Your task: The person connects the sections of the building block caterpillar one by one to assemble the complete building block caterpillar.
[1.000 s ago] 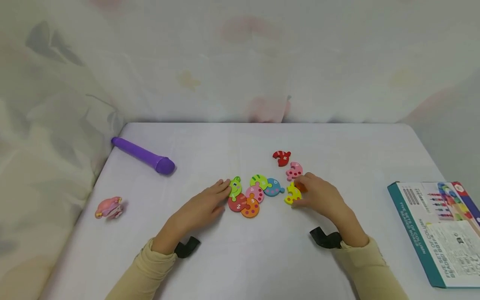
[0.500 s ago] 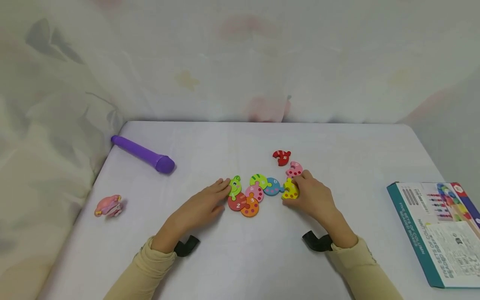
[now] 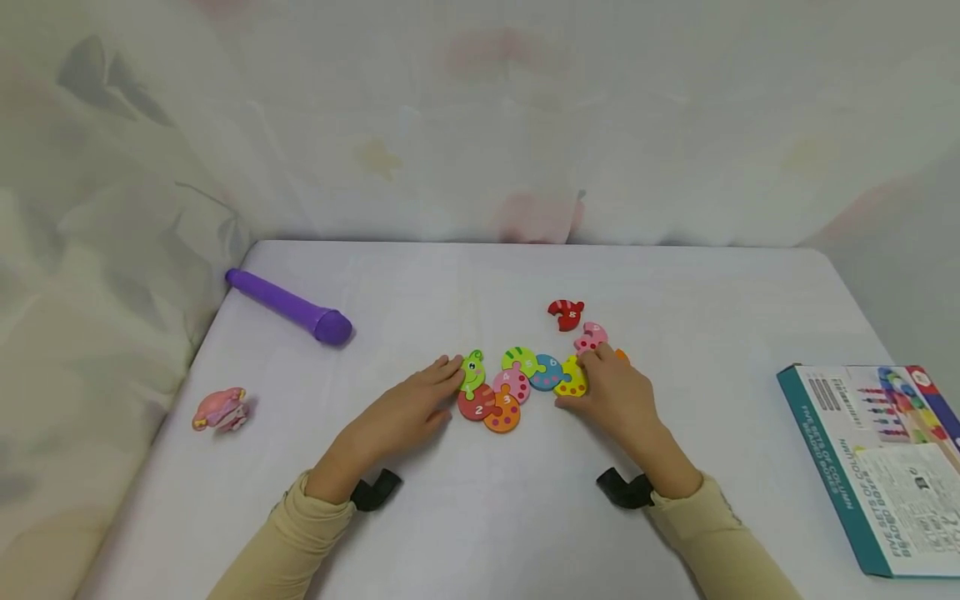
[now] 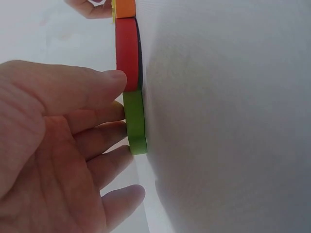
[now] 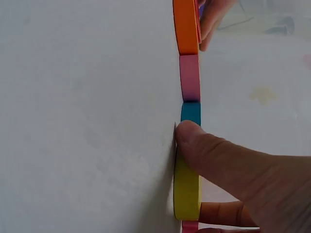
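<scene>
A caterpillar number puzzle lies on the white table. Its green head piece (image 3: 473,372) joins the red 2 piece (image 3: 476,403), then the orange 3 piece (image 3: 502,414), pink 4 piece (image 3: 512,387), green-striped 5 piece (image 3: 518,361) and blue 6 piece (image 3: 546,373). My left hand (image 3: 408,408) rests beside the head with extended fingers; the left wrist view shows fingertips at the green edge (image 4: 135,121) and the thumb at the red one. My right hand (image 3: 621,398) pinches a yellow dotted piece (image 3: 572,380) against the blue piece, thumb along its near edge (image 5: 187,191).
Beyond the right hand lie a red 8 piece (image 3: 567,314), a pink dotted piece (image 3: 591,336) and a partly hidden orange piece (image 3: 622,356). A purple toy microphone (image 3: 291,307) and a pink toy figure (image 3: 221,409) lie left. A boxed set (image 3: 873,467) lies right.
My right hand has moved left with the yellow piece, from apart to up against the blue piece. An orange piece now shows behind that hand. My left hand has stayed by the head.
</scene>
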A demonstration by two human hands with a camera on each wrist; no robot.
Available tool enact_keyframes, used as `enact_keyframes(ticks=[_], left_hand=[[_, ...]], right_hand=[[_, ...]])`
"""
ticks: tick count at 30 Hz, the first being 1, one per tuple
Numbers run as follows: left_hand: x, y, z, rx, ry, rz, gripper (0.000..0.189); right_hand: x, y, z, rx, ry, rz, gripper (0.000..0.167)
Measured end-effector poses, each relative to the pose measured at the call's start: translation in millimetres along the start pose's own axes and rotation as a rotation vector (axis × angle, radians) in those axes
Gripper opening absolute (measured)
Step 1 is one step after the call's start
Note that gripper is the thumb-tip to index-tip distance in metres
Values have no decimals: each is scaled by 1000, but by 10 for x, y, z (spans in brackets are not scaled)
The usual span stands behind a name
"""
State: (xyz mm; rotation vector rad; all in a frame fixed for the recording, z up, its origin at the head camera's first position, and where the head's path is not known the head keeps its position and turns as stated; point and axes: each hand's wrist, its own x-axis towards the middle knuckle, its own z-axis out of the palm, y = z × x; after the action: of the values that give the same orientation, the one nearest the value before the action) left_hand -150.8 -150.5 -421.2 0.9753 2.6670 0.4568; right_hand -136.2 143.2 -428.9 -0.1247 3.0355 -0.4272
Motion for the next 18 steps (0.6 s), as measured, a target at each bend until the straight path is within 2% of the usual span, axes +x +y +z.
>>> enact_keyframes(ticks=[7, 13, 18], left_hand=[[4, -5, 5, 6, -2, -8, 57], [3, 4, -6, -1, -2, -9, 56], [10, 18, 4, -19, 5, -9, 56]], right_hand=[[2, 26, -59, 32, -40, 13, 68], [26, 228, -261, 132, 54, 37, 49], [153, 379, -381, 191, 98, -35, 43]])
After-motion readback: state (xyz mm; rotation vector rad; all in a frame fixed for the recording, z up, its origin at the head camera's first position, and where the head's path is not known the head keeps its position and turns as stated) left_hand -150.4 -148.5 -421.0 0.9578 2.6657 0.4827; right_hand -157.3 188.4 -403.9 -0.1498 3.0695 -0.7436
